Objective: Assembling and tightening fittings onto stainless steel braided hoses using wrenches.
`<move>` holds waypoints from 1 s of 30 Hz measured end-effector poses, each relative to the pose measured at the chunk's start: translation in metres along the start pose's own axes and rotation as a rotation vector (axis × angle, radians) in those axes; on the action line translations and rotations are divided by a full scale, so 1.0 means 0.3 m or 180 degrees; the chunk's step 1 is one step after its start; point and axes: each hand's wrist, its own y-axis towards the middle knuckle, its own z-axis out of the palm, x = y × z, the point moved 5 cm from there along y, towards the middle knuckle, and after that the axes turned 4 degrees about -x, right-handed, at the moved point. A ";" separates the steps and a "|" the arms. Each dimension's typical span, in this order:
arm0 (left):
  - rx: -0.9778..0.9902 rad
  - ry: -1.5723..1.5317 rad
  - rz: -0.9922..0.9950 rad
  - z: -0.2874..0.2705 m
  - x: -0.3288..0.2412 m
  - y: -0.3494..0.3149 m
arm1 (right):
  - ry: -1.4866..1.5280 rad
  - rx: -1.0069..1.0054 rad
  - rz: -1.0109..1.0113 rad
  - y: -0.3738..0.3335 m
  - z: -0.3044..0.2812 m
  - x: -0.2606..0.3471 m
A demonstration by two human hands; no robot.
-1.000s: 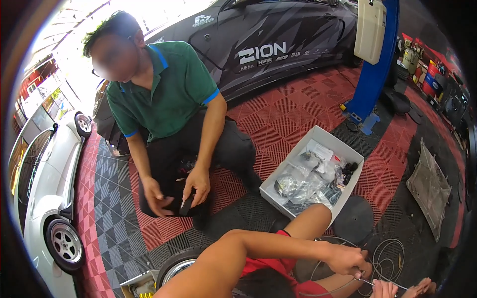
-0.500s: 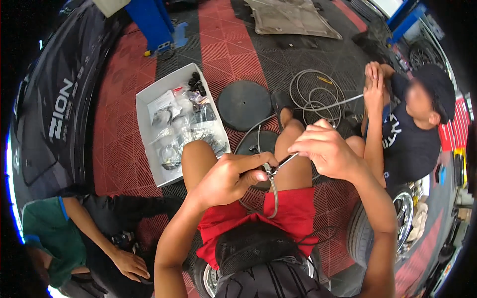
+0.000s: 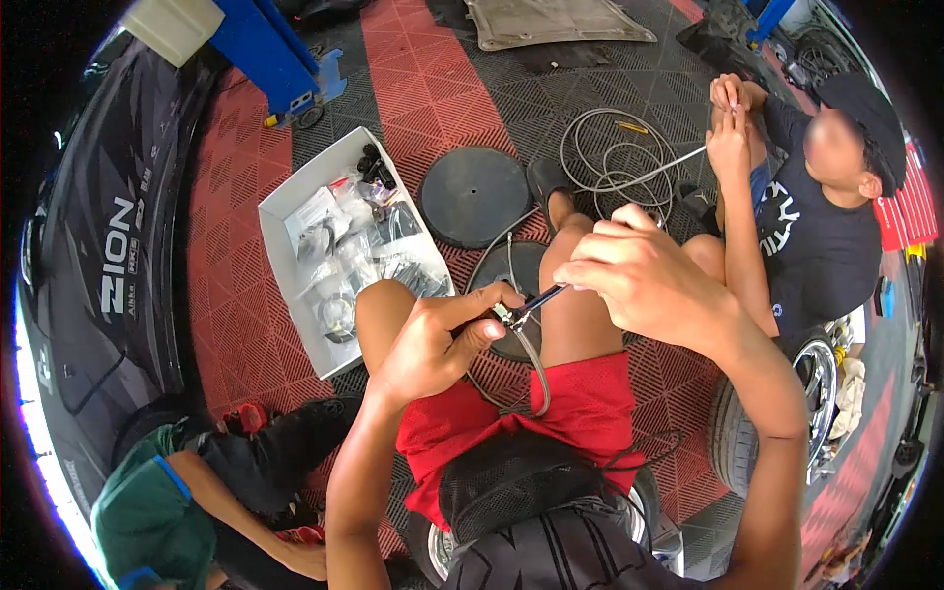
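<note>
My left hand (image 3: 433, 344) pinches a small metal fitting (image 3: 504, 316) between thumb and forefinger. A grey braided hose (image 3: 540, 374) runs from the fitting down toward my lap. My right hand (image 3: 629, 270) is closed round a slim, dark, rod-like tool (image 3: 544, 296), whose kind I cannot make out for certain. It slants down to the left, its lower end meeting the fitting; my fingers cover its upper end. Both hands are raised above my knees and the red shorts.
To the left, a white box (image 3: 285, 285) holds bagged parts. Black round discs (image 3: 474, 197) lie ahead. At right a co-worker (image 3: 821, 246) handles a coiled braided hose (image 3: 590, 182), near a wheel (image 3: 733, 433). Another person (image 3: 157, 501) sits lower left. A blue post (image 3: 261, 54) stands behind.
The view has shifted slightly. My hands remain together at the fitting, with the tool against it. The person at lower left has changed posture, the arm now lower.
</note>
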 end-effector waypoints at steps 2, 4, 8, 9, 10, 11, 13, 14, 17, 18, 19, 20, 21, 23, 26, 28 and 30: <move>-0.0143 -0.0031 0.0230 -0.005 -0.004 0.001 | -0.0137 0.0016 -0.0037 0.013 -0.030 0.027; -0.0257 0.0033 0.0356 -0.009 0.018 0.000 | -0.0566 0.0127 -0.0011 0.013 -0.041 0.053; -0.0348 0.0168 -0.0036 -0.046 0.070 -0.011 | -0.0688 0.0651 0.0217 -0.050 -0.052 0.064; -0.0364 0.0119 -0.0318 -0.066 0.061 -0.009 | -0.0530 0.0740 0.0409 -0.066 -0.058 0.051; -0.0364 0.0121 -0.0321 -0.072 0.077 -0.013 | -0.0369 0.0827 0.0595 -0.082 -0.063 0.036; -0.0515 -0.0007 -0.0194 -0.082 0.095 -0.017 | -0.0218 0.0908 0.0776 -0.098 -0.070 0.022; -0.0739 -0.0332 -0.0232 -0.097 0.118 -0.031 | 0.0089 0.1066 0.1127 -0.131 -0.080 -0.007; -0.0745 -0.0322 -0.0234 -0.112 0.119 -0.031 | 0.0254 0.1147 0.1305 -0.152 -0.078 -0.025; -0.0597 -0.0008 -0.0457 -0.154 0.128 -0.033 | 0.0570 0.1023 0.1430 -0.186 -0.090 -0.045; -0.0602 0.0004 -0.0475 -0.159 0.130 -0.036 | 0.0700 0.0946 0.1516 -0.190 -0.096 -0.050; -0.0673 -0.0154 -0.0515 -0.166 0.135 -0.039 | 0.0839 0.0644 0.1426 -0.187 -0.107 -0.052; -0.0736 -0.0327 -0.0547 -0.168 0.139 -0.038 | 0.0848 0.0652 0.1430 -0.194 -0.112 -0.053; -0.0691 -0.0346 -0.0584 -0.171 0.140 -0.038 | 0.0905 0.0494 0.1545 -0.203 -0.123 -0.058; -0.0680 -0.0337 -0.0561 -0.169 0.132 -0.031 | 0.0966 0.0341 0.1684 -0.217 -0.122 -0.059; -0.0604 -0.0349 -0.0503 -0.162 0.136 -0.028 | 0.0668 -0.0024 0.1596 -0.230 -0.083 -0.054; -0.0544 -0.0363 -0.0479 -0.154 0.137 -0.026 | 0.0405 -0.0183 0.1402 -0.235 -0.054 -0.047; -0.0600 -0.0121 -0.0295 -0.147 0.117 -0.037 | 0.0431 -0.0136 0.1362 -0.231 -0.032 -0.042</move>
